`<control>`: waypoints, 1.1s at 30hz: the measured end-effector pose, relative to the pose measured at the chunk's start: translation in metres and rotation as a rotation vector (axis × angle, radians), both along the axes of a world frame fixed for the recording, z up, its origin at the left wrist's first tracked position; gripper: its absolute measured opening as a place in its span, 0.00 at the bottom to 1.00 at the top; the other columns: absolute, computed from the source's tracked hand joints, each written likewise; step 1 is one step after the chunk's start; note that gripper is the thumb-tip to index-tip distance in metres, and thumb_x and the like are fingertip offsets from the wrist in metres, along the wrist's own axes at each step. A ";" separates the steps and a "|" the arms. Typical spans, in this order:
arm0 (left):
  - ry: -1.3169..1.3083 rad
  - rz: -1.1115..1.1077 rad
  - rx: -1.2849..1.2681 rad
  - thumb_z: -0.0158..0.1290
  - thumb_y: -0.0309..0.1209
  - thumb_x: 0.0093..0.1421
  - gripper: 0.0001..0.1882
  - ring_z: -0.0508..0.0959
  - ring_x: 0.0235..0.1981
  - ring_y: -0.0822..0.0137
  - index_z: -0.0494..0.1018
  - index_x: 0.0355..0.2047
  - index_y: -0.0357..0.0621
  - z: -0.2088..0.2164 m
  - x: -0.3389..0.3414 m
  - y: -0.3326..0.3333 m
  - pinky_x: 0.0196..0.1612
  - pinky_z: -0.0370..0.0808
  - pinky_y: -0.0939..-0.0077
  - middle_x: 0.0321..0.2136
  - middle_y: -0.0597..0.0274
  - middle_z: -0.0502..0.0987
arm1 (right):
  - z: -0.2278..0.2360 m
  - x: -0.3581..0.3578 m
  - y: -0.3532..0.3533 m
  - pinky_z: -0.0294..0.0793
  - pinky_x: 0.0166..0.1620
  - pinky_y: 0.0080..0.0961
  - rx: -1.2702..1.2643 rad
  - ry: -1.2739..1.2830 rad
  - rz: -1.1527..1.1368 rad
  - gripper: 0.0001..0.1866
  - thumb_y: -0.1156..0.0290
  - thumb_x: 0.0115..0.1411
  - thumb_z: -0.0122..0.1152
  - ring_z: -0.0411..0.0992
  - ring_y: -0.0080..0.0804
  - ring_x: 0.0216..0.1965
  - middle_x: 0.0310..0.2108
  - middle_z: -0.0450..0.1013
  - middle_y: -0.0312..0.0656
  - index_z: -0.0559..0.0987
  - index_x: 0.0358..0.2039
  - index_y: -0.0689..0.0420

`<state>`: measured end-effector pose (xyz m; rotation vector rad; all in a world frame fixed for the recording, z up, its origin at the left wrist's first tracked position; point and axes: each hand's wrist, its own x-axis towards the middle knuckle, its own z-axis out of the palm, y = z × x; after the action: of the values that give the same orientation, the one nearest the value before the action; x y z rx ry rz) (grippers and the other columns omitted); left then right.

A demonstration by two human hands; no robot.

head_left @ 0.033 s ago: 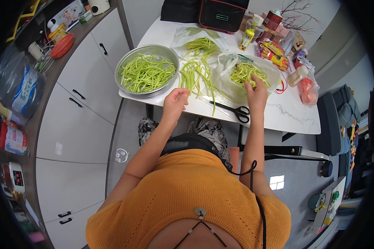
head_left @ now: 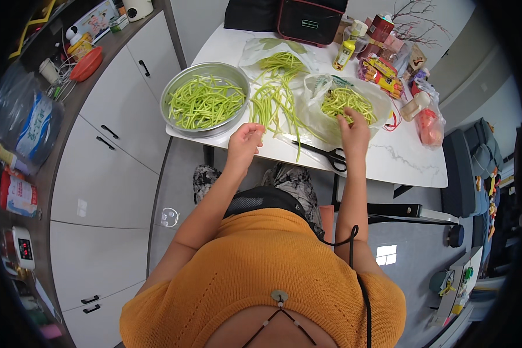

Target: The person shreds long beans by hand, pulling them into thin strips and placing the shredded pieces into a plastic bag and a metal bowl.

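My left hand [head_left: 245, 142] is held at the table's near edge, fingers pinched together. It is beside the tips of the long green stalks [head_left: 272, 103], and what it grips is too small to make out. My right hand [head_left: 355, 134] hovers over the near side of a white plastic bag [head_left: 314, 116]. Its thumb and fingers are bent and slightly apart, with nothing visible between them. Pale green trimmings [head_left: 348, 101] fill that bag. On the left a round metal basin [head_left: 241, 78] holds many short green stalk pieces [head_left: 203, 103].
Black scissors [head_left: 325, 154] lie at the near edge below my right hand. Behind the stalks rests another plastic bag [head_left: 249, 55] with leaves. A yellow bottle [head_left: 344, 53], snack packets [head_left: 383, 75] and a bag of red items [head_left: 431, 127] occupy the right side.
My right hand has drawn back slightly towards me from the trimmings in the bag. My left hand has stayed in place.
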<state>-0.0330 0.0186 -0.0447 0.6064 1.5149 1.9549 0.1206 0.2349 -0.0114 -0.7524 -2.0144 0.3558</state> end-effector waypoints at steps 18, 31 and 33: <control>0.035 -0.120 -0.138 0.47 0.28 0.58 0.09 0.67 0.24 0.81 0.71 0.37 0.39 -0.006 0.004 0.001 0.25 0.64 0.90 0.32 0.69 0.74 | -0.033 -0.036 -0.056 0.71 0.33 0.37 -0.237 -0.617 0.068 0.09 0.63 0.47 0.58 0.73 0.44 0.29 0.23 0.74 0.46 0.78 0.23 0.56; 0.501 -0.119 -0.227 0.53 0.28 0.53 0.11 0.68 0.20 0.81 0.73 0.37 0.39 -0.006 0.013 0.000 0.25 0.66 0.87 0.28 0.68 0.75 | -0.020 -0.039 -0.072 0.58 0.16 0.11 -1.120 -0.044 0.617 0.06 0.72 0.51 0.58 0.61 0.13 0.14 0.19 0.72 0.35 0.72 0.25 0.60; 0.562 -0.086 -0.229 0.55 0.28 0.51 0.12 0.67 0.17 0.81 0.73 0.36 0.39 0.000 0.017 -0.001 0.24 0.66 0.87 0.26 0.67 0.75 | -0.022 -0.039 -0.074 0.55 0.15 0.10 -1.159 0.006 0.646 0.05 0.72 0.51 0.57 0.59 0.12 0.13 0.19 0.72 0.35 0.72 0.26 0.59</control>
<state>-0.0161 0.0180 -0.0448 1.1626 1.9694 1.5833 0.0812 0.1611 -0.0332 -0.6970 -1.8818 1.9848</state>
